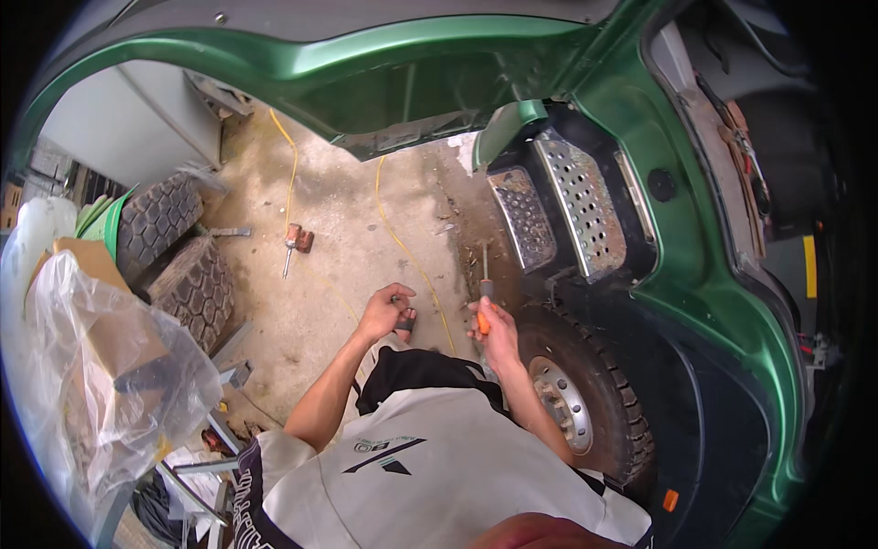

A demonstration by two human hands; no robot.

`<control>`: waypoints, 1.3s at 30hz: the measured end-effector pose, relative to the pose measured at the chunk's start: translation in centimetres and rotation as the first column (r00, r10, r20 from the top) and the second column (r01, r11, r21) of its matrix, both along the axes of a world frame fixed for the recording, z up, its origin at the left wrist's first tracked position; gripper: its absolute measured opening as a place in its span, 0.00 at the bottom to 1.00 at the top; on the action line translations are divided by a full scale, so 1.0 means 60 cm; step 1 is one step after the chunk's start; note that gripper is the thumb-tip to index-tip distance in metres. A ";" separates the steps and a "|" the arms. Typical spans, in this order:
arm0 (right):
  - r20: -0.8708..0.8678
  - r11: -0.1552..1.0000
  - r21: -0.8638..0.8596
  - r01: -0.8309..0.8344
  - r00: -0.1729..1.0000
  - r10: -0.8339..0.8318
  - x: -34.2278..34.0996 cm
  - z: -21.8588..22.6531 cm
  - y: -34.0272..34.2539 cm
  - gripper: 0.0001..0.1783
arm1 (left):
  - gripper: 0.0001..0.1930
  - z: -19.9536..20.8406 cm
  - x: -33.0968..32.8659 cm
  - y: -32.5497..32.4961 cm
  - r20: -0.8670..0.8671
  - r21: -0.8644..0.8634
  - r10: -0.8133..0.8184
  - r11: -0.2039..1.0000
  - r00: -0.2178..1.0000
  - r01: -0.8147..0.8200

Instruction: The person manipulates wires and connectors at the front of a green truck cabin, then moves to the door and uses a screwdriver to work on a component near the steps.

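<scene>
Green-painted metal door [384, 59] open; right hand [497, 337], fingers wrapped round orange-and-grey screwdriver [486, 290], tip engaging nothing; left hand [382, 314], fingers half-curled, contents unclear.

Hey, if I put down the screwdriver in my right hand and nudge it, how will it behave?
The screwdriver will probably be stiff, since its slim shaft looks like straight metal. It may roll, as the handle in your right hand seems rounded. With that handle thicker than the shaft, it could swing round.
</scene>
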State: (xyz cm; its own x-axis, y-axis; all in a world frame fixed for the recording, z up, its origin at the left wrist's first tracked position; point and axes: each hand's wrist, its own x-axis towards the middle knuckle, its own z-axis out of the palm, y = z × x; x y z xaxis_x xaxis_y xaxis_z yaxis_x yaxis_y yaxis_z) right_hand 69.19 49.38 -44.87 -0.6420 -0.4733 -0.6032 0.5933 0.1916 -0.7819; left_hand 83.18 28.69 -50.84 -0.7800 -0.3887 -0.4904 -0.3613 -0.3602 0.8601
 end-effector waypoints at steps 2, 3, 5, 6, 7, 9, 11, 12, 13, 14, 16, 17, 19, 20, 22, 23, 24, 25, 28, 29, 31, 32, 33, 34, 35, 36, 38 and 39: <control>0.055 0.997 -0.070 -0.038 0.998 0.042 -0.019 0.014 -0.011 0.24 | 0.15 -0.014 0.023 0.001 0.021 -0.046 0.058 0.997 0.998 -0.057; 0.087 0.994 -0.096 -0.049 0.995 0.058 -0.033 0.024 -0.014 0.24 | 0.14 -0.016 0.034 0.005 0.031 -0.041 0.092 0.995 0.995 -0.091; -0.013 0.989 -0.128 0.077 0.997 -0.079 -0.072 0.074 -0.005 0.22 | 0.13 -0.007 0.048 0.025 -0.004 -0.013 0.158 0.987 0.987 -0.158; -0.081 0.980 -0.153 0.129 0.986 -0.142 -0.093 0.096 -0.004 0.20 | 0.12 0.000 0.052 0.038 -0.006 0.014 0.157 0.987 0.988 -0.157; -0.187 0.985 -0.141 0.102 0.974 -0.127 -0.125 0.114 0.005 0.17 | 0.12 0.012 0.055 0.056 -0.008 0.040 0.177 0.984 0.984 -0.176; -0.339 0.960 -0.238 0.149 0.913 -0.226 -0.194 0.172 0.027 0.20 | 0.11 0.028 0.054 0.091 0.043 0.069 0.152 0.986 0.987 -0.155; -0.449 0.927 -0.345 0.147 0.842 -0.301 -0.284 0.247 0.049 0.16 | 0.11 0.033 0.065 0.129 0.064 0.041 0.054 0.998 0.997 -0.056; -0.467 0.890 -0.427 0.162 0.803 -0.370 -0.345 0.287 0.062 0.16 | 0.11 0.035 0.064 0.147 0.045 0.027 0.031 0.999 0.998 -0.032; -0.441 0.839 -0.499 0.218 0.769 -0.462 -0.406 0.327 0.084 0.17 | 0.12 0.038 0.062 0.165 0.037 0.018 0.003 1.000 0.999 -0.004; -0.394 0.748 -0.609 0.264 0.718 -0.574 -0.459 0.363 0.107 0.17 | 0.12 0.033 0.063 0.178 0.027 0.031 -0.019 0.999 0.999 0.018; -0.451 0.711 -0.628 0.317 0.596 -0.664 -0.538 0.403 0.136 0.27 | 0.12 0.028 0.069 0.208 0.033 0.063 -0.010 0.998 0.999 0.008; -0.467 0.710 -0.613 0.346 0.567 -0.679 -0.546 0.409 0.134 0.31 | 0.12 0.025 0.076 0.217 0.028 0.091 0.019 0.996 0.999 -0.022; -0.659 0.859 -0.438 0.266 0.555 -0.508 -0.513 0.377 0.120 0.35 | 0.12 0.014 0.087 0.233 0.067 0.088 0.036 0.995 0.997 -0.042; -0.722 0.927 -0.344 0.152 0.588 -0.364 -0.463 0.346 0.115 0.31 | 0.12 0.006 0.095 0.241 0.042 0.117 0.062 0.991 0.997 -0.066; -0.659 0.969 -0.222 -0.104 0.748 -0.071 -0.379 0.222 0.118 0.22 | 0.11 0.000 0.109 0.249 0.029 0.145 0.086 0.985 0.996 -0.089; -0.552 0.965 -0.161 -0.206 0.830 0.085 -0.325 0.134 0.124 0.21 | 0.11 0.002 0.112 0.255 0.038 0.146 0.090 0.985 0.995 -0.095; -0.442 0.956 0.008 -0.293 0.857 0.266 -0.259 0.049 0.139 0.22 | 0.10 0.006 0.113 0.260 0.063 0.133 0.086 0.987 0.994 -0.094; -0.321 0.883 0.216 -0.418 0.824 0.468 -0.194 -0.041 0.164 0.27 | 0.10 0.004 0.121 0.264 0.074 0.127 0.086 0.987 0.994 -0.095; 0.129 0.124 0.687 -0.716 0.288 0.949 0.007 -0.284 0.265 0.35 | 0.08 0.015 0.137 0.277 0.118 0.120 0.157 0.978 0.981 -0.171; 0.090 0.142 0.650 -0.746 0.261 0.961 0.084 -0.335 0.321 0.33 | 0.09 0.014 0.148 0.284 0.156 0.121 0.124 0.982 0.980 -0.144; 0.174 0.382 0.458 -0.803 0.502 0.847 0.146 -0.466 0.406 0.28 | 0.15 0.004 0.166 0.299 0.201 0.127 0.139 0.978 0.970 -0.167; 0.181 0.539 0.372 -0.756 0.628 0.757 0.135 -0.454 0.404 0.25 | 0.14 -0.010 0.173 0.294 0.209 0.106 0.148 0.979 0.967 -0.173; 0.217 0.675 0.305 -0.672 0.739 0.638 0.105 -0.430 0.413 0.23 | 0.14 -0.023 0.183 0.303 0.213 0.104 0.149 0.979 0.966 -0.174; 0.173 0.669 0.337 -0.663 0.742 0.648 0.081 -0.416 0.422 0.22 | 0.14 -0.025 0.190 0.315 0.231 0.112 0.174 0.973 0.957 -0.203; 0.117 0.669 0.372 -0.643 0.748 0.654 0.054 -0.409 0.428 0.21 | 0.13 -0.025 0.188 0.321 0.220 0.155 0.151 0.970 0.964 -0.188; 0.083 0.694 0.415 -0.588 0.785 0.614 0.031 -0.412 0.438 0.20 | 0.12 -0.024 0.186 0.322 0.199 0.197 0.126 0.966 0.972 -0.165; 0.043 0.703 0.463 -0.540 0.806 0.590 -0.007 -0.414 0.458 0.19 | 0.11 -0.023 0.191 0.329 0.201 0.204 0.118 0.966 0.972 -0.160; 0.090 0.719 0.516 -0.465 0.864 0.495 -0.021 -0.410 0.467 0.19 | 0.10 -0.024 0.194 0.333 0.203 0.207 0.102 0.968 0.974 -0.145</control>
State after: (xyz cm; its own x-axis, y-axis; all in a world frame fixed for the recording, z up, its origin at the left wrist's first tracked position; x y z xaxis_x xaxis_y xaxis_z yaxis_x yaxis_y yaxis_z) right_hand 67.96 77.42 -69.50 -0.4501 -0.3636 -0.8156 0.2742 0.8130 -0.5137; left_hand 94.79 48.67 -52.28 -0.6172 -0.3428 -0.7082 -0.4508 -0.5837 0.6754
